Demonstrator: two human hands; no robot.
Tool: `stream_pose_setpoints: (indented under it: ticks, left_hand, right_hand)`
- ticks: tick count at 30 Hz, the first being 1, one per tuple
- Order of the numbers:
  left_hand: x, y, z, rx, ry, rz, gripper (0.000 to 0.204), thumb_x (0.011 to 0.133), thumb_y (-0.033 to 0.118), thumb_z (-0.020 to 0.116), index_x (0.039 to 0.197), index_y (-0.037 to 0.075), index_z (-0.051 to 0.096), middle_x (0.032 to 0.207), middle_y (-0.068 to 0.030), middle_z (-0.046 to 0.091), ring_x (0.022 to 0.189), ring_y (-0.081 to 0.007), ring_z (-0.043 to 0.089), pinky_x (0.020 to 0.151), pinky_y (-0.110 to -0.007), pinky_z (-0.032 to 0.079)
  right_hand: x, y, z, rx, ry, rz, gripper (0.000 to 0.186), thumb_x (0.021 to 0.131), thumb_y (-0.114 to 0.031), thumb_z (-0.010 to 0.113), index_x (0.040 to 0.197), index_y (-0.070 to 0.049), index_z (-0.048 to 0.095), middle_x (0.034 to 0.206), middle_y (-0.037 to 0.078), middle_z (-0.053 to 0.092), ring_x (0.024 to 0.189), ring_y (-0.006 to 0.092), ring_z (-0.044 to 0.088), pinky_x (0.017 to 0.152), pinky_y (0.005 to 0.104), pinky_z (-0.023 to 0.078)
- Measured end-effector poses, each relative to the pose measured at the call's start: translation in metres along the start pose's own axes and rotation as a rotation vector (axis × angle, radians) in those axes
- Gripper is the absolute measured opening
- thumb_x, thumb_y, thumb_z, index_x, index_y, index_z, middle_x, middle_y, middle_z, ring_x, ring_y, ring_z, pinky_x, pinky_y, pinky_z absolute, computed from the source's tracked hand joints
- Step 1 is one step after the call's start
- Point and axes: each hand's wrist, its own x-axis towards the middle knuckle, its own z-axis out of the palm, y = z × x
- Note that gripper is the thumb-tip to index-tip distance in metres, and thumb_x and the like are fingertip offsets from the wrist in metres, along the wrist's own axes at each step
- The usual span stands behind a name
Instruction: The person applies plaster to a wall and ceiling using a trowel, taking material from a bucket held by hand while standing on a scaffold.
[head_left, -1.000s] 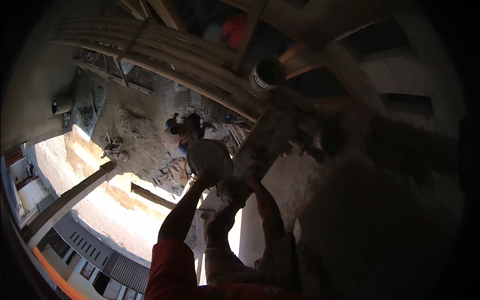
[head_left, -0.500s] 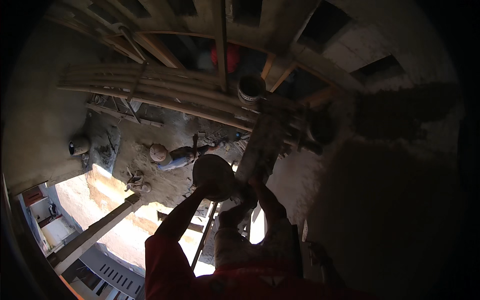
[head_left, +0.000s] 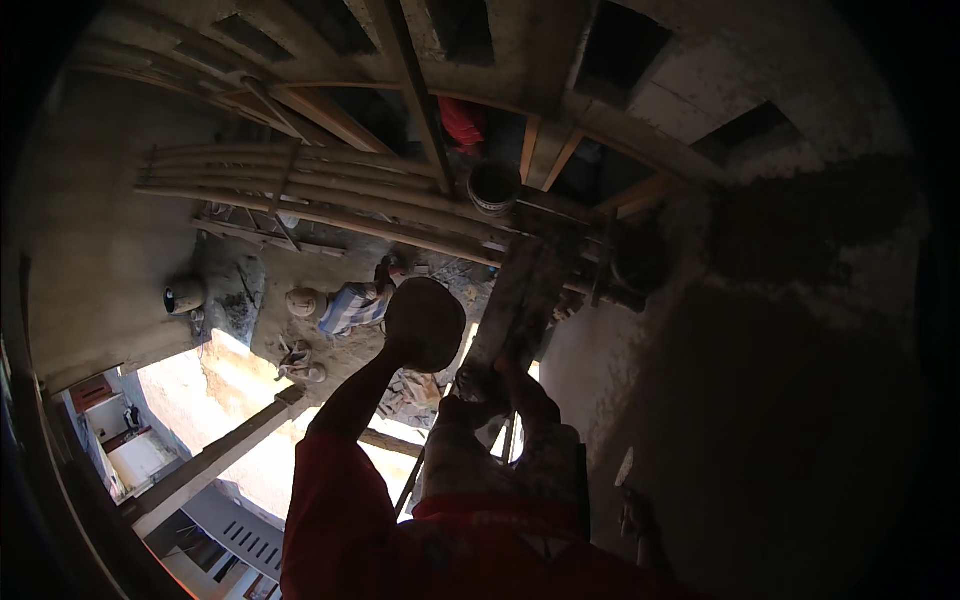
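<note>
My left hand [head_left: 402, 357] grips the edge of a round, shallow pan-like container [head_left: 428, 318], held out ahead of my body. The container is dark, so its contents cannot be made out. My right hand [head_left: 642, 514] is low at the right, close to the shadowed wall [head_left: 760, 420]. Its fingers are closed round a narrow tool [head_left: 626, 470] with a pale edge; shadow hides its kind. Between my arms, my feet stand on a long, dirty plank [head_left: 515, 295].
A bucket [head_left: 494, 187] stands at the plank's far end, beside several horizontal poles [head_left: 330, 180]. Far below, a co-worker in a cap [head_left: 304, 302] bends over the rubble-strewn floor. A drop to a sunlit area [head_left: 240, 375] opens at the left. Another dark container [head_left: 640, 258] sits at the right.
My view has shifted slightly. The pan-like container has risen and tilted, showing a broader face. The co-worker below has bent, with the back now showing. My right hand stays low by the wall.
</note>
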Motion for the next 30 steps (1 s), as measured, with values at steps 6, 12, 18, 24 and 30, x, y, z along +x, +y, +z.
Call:
stream_pose_setpoints:
  ticks: [6, 12, 18, 24, 30]
  left_hand:
    - [0.053, -0.02, -0.032, 0.187, -0.123, -0.1, 0.029, 0.081, 0.031, 0.059, 0.098, 0.015, 0.075, 0.095, -0.0126, 0.073, 0.088, -0.0339, 0.07, 0.076, -0.049, 0.056]
    - [0.111, -0.047, -0.058, 0.176, -0.241, -0.205, 0.029, 0.078, 0.031, 0.061, 0.096, 0.013, 0.075, 0.098, -0.0164, 0.072, 0.091, -0.0363, 0.07, 0.077, -0.05, 0.056]
    - [0.16, -0.109, -0.031, 0.107, -0.173, -0.319, 0.031, 0.076, 0.031, 0.061, 0.098, 0.013, 0.074, 0.099, -0.0171, 0.072, 0.092, -0.0377, 0.069, 0.078, -0.052, 0.055]
    - [0.227, -0.139, -0.026, 0.164, -0.21, -0.361, 0.027, 0.078, 0.031, 0.062, 0.095, 0.013, 0.073, 0.095, -0.0161, 0.072, 0.09, -0.036, 0.07, 0.077, -0.053, 0.055]
    - [0.282, -0.161, -0.025, 0.201, -0.178, -0.398, 0.032, 0.076, 0.035, 0.07, 0.1, 0.013, 0.072, 0.092, -0.0137, 0.072, 0.089, -0.0349, 0.07, 0.075, -0.051, 0.055]
  right_hand:
    - [0.003, -0.011, -0.004, 0.022, 0.079, -0.066, 0.025, 0.094, -0.021, 0.058, 0.113, -0.006, 0.062, 0.058, 0.003, 0.049, 0.045, 0.0173, 0.055, 0.042, 0.036, 0.047]
    - [0.002, -0.044, 0.004, 0.087, 0.08, -0.01, 0.017, 0.096, -0.023, 0.055, 0.096, -0.006, 0.058, 0.058, 0.005, 0.052, 0.041, 0.0199, 0.053, 0.04, 0.0361, 0.045]
    - [0.057, -0.017, -0.014, -0.136, 0.029, -0.041, 0.017, 0.095, -0.025, 0.057, 0.098, -0.008, 0.058, 0.061, 0.005, 0.053, 0.043, 0.021, 0.054, 0.04, 0.0368, 0.044]
    - [0.082, -0.096, 0.001, 0.051, 0.081, 0.217, 0.022, 0.09, -0.022, 0.063, 0.107, -0.009, 0.062, 0.072, 0.002, 0.055, 0.055, 0.0151, 0.056, 0.047, 0.0349, 0.047]
    - [0.11, -0.162, -0.003, 0.01, 0.113, 0.225, 0.027, 0.088, -0.019, 0.065, 0.114, -0.009, 0.062, 0.071, 0.002, 0.056, 0.055, 0.0156, 0.056, 0.048, 0.0339, 0.049]
